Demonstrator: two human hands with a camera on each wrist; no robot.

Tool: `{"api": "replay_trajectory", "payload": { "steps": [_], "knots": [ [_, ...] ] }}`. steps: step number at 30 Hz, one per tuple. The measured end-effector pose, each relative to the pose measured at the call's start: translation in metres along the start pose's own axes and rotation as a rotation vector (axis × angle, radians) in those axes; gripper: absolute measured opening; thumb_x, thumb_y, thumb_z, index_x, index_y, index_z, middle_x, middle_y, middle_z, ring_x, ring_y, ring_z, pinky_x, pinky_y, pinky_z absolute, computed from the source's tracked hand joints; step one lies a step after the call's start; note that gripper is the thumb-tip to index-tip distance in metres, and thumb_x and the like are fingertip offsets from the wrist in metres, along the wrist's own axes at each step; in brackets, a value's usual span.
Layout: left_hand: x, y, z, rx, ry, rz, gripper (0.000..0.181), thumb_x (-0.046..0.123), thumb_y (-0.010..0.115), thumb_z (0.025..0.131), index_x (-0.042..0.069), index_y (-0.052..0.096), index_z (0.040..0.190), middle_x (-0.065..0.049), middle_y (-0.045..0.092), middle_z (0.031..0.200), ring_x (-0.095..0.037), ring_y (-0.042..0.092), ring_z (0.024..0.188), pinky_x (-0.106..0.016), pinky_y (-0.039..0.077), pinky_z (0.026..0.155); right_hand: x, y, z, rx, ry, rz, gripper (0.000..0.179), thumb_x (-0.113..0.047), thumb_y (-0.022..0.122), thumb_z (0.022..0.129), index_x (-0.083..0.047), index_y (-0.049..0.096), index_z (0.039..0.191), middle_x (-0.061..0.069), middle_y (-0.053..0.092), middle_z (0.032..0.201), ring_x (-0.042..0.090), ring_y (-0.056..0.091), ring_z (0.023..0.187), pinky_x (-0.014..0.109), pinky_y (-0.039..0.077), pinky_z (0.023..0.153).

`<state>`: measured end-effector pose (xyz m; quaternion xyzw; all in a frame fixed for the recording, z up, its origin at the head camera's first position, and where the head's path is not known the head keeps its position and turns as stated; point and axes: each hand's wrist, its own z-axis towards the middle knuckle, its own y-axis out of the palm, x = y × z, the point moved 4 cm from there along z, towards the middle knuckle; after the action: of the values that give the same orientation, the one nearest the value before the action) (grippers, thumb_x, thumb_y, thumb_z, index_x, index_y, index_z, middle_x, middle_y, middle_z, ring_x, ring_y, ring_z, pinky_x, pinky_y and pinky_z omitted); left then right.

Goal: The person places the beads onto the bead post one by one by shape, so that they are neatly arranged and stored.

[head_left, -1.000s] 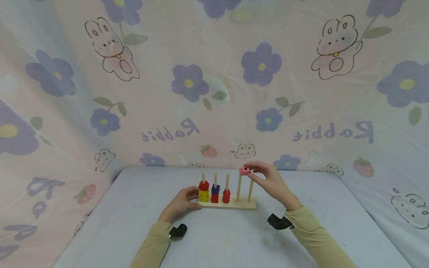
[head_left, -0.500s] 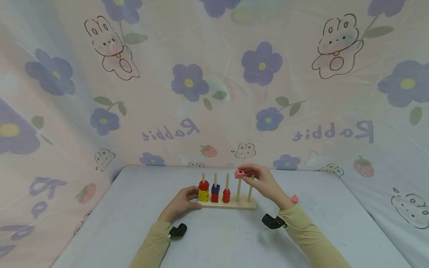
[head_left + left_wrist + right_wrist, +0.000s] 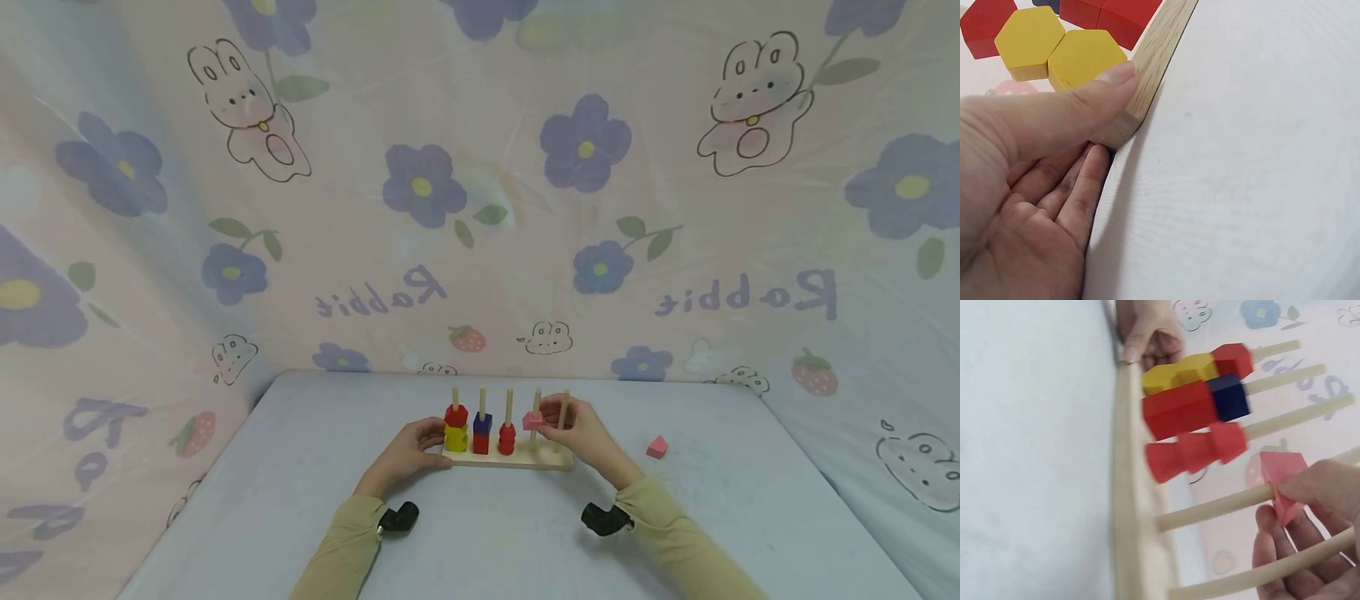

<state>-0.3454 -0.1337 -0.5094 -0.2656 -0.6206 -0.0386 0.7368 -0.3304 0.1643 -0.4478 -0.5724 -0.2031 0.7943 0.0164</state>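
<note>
My left hand holds the left end of a wooden peg board, thumb along its front edge and fingers at the end. My right hand pinches a pink triangular block, threaded partway down the fourth peg and above the base. Yellow hexagonal blocks with a red block on top fill the first peg. A dark blue block sits over red square ones on the second. Red notched blocks are stacked on the third.
A loose pink triangular block lies on the white table, right of the board. The fifth peg stands bare beside my right fingers. Behind the table hangs a patterned cloth.
My right hand has brought the pink block left onto the fourth peg and lowered it partway. The loose pink block has come into view from behind the arm. My left hand stays put.
</note>
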Motion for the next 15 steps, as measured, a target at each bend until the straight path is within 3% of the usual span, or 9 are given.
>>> {"api": "replay_trajectory", "payload": {
  "steps": [6,15],
  "knots": [
    [-0.001,0.0,0.0,-0.001,0.003,0.01,0.06,0.007,0.08,0.076,0.0,0.053,0.128,-0.016,0.054,0.13,-0.029,0.056,0.116,-0.035,0.044,0.101,0.023,0.008,-0.005,-0.023,0.02,-0.025,0.027,0.002,0.072,0.08,0.008,0.062,0.105,0.018,0.068,0.099,0.027,0.065,0.093,0.027,0.055,0.078],
    [0.0,-0.001,0.001,-0.004,0.015,0.011,0.059,0.006,0.08,0.076,-0.002,0.053,0.128,-0.018,0.054,0.13,-0.03,0.056,0.116,-0.037,0.044,0.1,0.034,0.014,-0.008,-0.003,0.033,-0.1,0.029,0.004,0.076,0.075,0.005,0.064,0.101,0.014,0.068,0.093,0.026,0.064,0.088,0.025,0.055,0.074]
  ]
}}
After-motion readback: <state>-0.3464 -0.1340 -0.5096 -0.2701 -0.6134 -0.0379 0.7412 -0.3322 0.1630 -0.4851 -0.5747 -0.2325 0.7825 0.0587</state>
